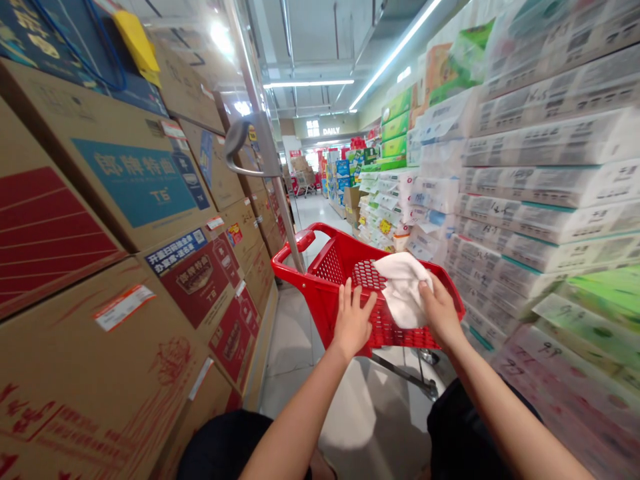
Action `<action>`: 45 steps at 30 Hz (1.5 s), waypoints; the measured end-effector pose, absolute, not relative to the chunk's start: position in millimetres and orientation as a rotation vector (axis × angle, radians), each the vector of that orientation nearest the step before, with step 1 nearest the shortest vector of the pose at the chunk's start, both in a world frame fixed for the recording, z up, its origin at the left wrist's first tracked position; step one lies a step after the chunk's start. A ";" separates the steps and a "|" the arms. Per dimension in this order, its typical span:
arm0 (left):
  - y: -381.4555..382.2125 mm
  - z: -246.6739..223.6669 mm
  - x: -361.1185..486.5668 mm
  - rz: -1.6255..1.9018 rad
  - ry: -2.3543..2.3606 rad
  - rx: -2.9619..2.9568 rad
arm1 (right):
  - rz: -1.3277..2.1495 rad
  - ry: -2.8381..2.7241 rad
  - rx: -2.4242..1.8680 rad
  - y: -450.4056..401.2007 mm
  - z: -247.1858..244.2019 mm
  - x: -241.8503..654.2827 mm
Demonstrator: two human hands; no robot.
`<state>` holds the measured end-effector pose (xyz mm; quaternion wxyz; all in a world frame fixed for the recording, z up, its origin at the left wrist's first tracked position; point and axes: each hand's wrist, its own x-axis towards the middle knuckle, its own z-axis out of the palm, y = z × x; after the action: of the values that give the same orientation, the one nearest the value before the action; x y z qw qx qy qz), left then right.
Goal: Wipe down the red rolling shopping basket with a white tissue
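Note:
A red shopping cart [325, 333] stands crosswise just ahead of me, its handle end to the left. My left hand [353, 319] is at the near side of its basket, fingers spread and holding nothing. A white cloth [403, 287] hangs from my right hand [439, 303], pinched between thumb and fingers, over the right part of the basket. The cloth covers part of the cart's mesh and rim.
Stacked cardboard boxes [135, 180] line the left side. White paper packs [530, 180] rise close on the right. A metal pole with a grey handle [245, 148] stands at the cart's left end. Beyond, an aisle [313, 210] leads back to more goods.

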<state>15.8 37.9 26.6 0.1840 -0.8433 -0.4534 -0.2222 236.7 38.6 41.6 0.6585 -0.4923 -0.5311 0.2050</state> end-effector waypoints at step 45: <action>31.2 30.2 9.5 -0.677 -1.230 -2.488 | -0.511 -1.947 -1.381 12.8 -19.6 262.2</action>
<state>9.5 31.2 30.2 0.1419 -0.8622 -0.4261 -0.2344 262.2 12.8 -19.6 0.3430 -0.5314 -0.7492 -0.1964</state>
